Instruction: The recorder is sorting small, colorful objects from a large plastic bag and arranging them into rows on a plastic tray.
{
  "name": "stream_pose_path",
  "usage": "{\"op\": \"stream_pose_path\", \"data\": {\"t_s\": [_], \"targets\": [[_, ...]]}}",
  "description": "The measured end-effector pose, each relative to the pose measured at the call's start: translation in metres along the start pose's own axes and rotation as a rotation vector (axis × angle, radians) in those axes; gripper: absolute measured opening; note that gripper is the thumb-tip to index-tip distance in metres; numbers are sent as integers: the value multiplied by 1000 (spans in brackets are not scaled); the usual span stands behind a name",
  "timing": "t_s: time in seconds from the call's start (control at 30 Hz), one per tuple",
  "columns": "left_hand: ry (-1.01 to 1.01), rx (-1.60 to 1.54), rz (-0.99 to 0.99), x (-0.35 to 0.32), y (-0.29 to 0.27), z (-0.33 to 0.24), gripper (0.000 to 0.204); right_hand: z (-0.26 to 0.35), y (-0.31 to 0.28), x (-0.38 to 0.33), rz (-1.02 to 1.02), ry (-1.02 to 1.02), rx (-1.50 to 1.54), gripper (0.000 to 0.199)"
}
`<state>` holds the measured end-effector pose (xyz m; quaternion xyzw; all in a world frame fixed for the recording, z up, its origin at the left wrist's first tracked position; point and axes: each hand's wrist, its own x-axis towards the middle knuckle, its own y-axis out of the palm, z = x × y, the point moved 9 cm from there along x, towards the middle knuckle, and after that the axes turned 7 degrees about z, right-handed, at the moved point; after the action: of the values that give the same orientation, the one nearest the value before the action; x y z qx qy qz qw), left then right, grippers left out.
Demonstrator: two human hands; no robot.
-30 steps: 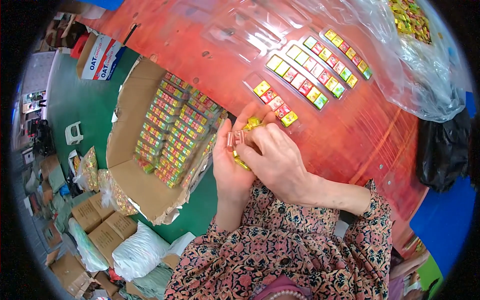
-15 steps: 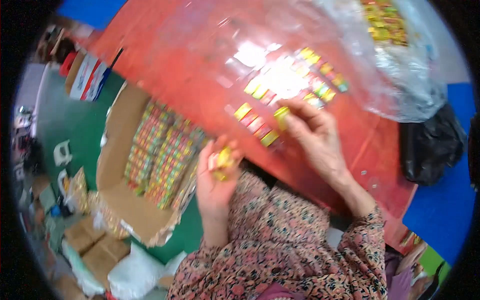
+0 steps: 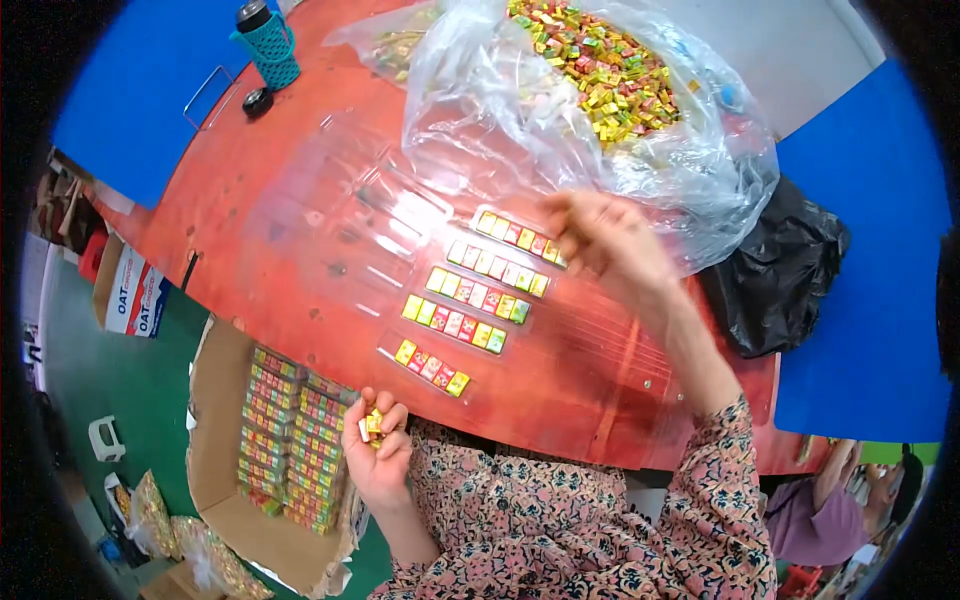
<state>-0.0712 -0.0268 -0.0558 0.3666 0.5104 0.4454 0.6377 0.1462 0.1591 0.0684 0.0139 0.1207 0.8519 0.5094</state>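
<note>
My left hand (image 3: 379, 452) is closed around a few small yellow-wrapped pieces (image 3: 373, 424) at the table's near edge, above the carton's rim. My right hand (image 3: 612, 245) hovers at the far end of the rows, smeared by motion, so I cannot tell what its fingers hold. Under and beside it, several rows of small yellow, red and green wrapped pieces (image 3: 466, 290) lie side by side in the slots of a clear plastic tray (image 3: 372, 275). The nearest row (image 3: 432, 368) looks shorter than the others.
A large clear bag (image 3: 470, 90) with a heap of loose wrapped pieces (image 3: 610, 75) lies at the far side. Beside it sits a black plastic bag (image 3: 770, 280). An open carton (image 3: 215, 440) with packed rows stands left below the table. A teal-sleeved bottle (image 3: 270, 50) is far left.
My right hand has moved away from the nearest row toward the far rows and the clear bag. A yellow piece it held is no longer discernible there. The view has shifted, showing more of the table.
</note>
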Motion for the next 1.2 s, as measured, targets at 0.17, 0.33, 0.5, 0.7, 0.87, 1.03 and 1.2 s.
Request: {"op": "stream_pose_path", "data": {"t_s": [0.17,0.33,0.5,0.7,0.87,1.03,1.2], "targets": [[36,31,-10,1,-2,-17,18,60,-154,42,-568,-172,-768,27],[74,184,-89,8,-1,-24,18,63,-223,93,-667,-100,-1374,24],[145,334,-140,7,-4,-33,19,49,-208,113,-560,-224,-1592,13],[215,420,-223,10,-1,-34,20,42,-199,108,-545,-501,-1862,12],[197,496,-197,16,3,-27,21,44,-235,106,-583,-545,-1642,13],[192,455,-185,9,-1,-25,22,45,-232,121,-437,-167,-1526,20],[203,474,-209,7,-1,-24,22,47,-254,102,-534,-131,-1028,23]]}}
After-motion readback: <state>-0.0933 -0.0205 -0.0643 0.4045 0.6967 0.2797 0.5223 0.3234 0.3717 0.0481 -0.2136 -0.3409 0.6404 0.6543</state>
